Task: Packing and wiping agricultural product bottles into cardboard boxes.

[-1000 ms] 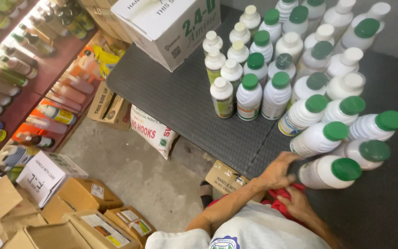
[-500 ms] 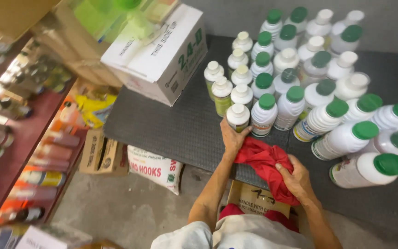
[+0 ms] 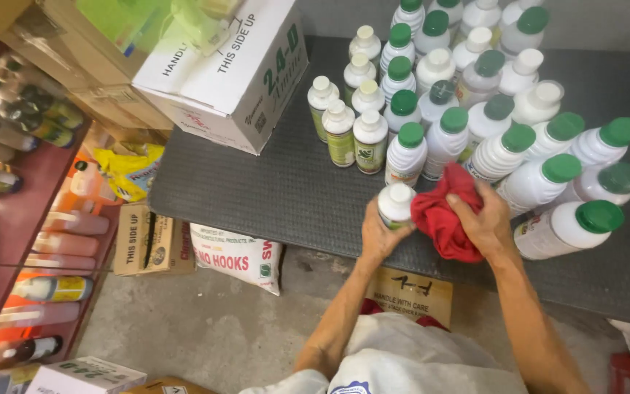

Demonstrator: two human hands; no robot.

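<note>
My left hand (image 3: 379, 235) grips a small white bottle with a white cap (image 3: 395, 205), held upright just above the dark grey table (image 3: 271, 190). My right hand (image 3: 484, 219) clutches a crumpled red cloth (image 3: 442, 217) that presses against the bottle's right side. Right behind my hands stand several white bottles with green caps (image 3: 410, 152) and white caps (image 3: 368, 138), packed in rows toward the back right.
A white cardboard box (image 3: 227, 69) sits on the table's back left. Below the table lie a white sack (image 3: 236, 255) and brown cartons (image 3: 153, 244) on the concrete floor. A red shelf (image 3: 16, 211) with bottles runs along the left.
My left hand has picked a white-capped bottle from the group and holds it against the red cloth. My right hand with the cloth has moved up beside it. The view shifted.
</note>
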